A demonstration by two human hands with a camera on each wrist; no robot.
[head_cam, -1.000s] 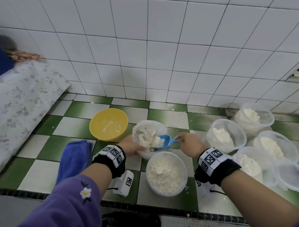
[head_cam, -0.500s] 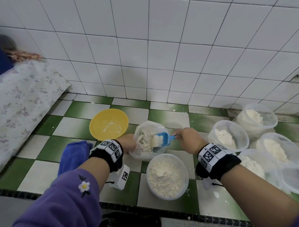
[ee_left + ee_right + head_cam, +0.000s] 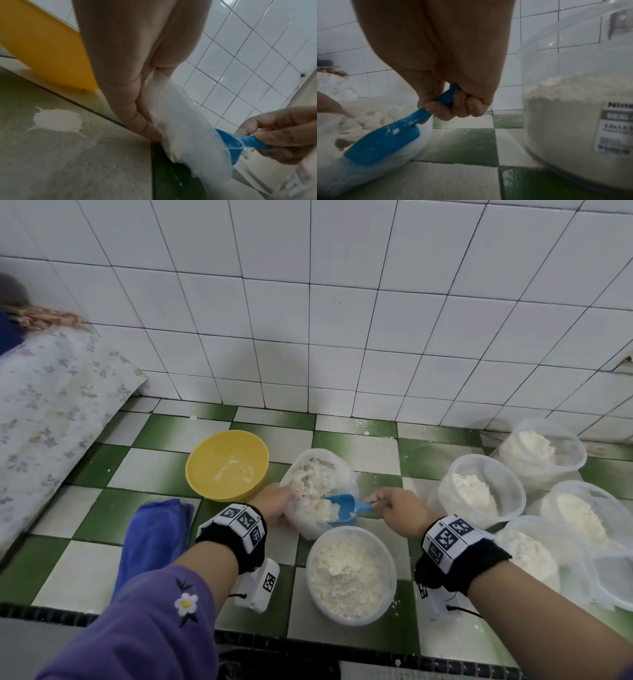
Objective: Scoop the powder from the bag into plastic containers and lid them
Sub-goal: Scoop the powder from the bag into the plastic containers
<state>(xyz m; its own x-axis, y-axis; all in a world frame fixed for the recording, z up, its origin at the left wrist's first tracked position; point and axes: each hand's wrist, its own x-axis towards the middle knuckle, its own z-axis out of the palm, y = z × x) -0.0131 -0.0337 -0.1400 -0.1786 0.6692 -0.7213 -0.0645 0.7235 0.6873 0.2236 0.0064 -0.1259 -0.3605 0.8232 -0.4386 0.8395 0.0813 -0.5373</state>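
A clear plastic bag (image 3: 318, 474) of white powder lies open on the green and white tiled counter. My left hand (image 3: 274, 503) grips the bag's left edge (image 3: 154, 102). My right hand (image 3: 400, 508) grips the handle of a blue scoop (image 3: 342, 508), whose bowl sits in the bag's mouth with powder in it (image 3: 383, 142). Just in front of the bag stands an open round plastic container (image 3: 351, 575) nearly full of powder.
A yellow bowl (image 3: 227, 465) with powder traces stands left of the bag. A blue cloth (image 3: 154, 539) lies at the front left. Several powder-filled clear containers (image 3: 479, 487) crowd the right side; one (image 3: 578, 115) is close beside my right hand. A white tiled wall rises behind.
The scoop went deeper into the bag half a second ago and now sits lower at its mouth, loaded with powder. My left hand keeps its hold on the bag.
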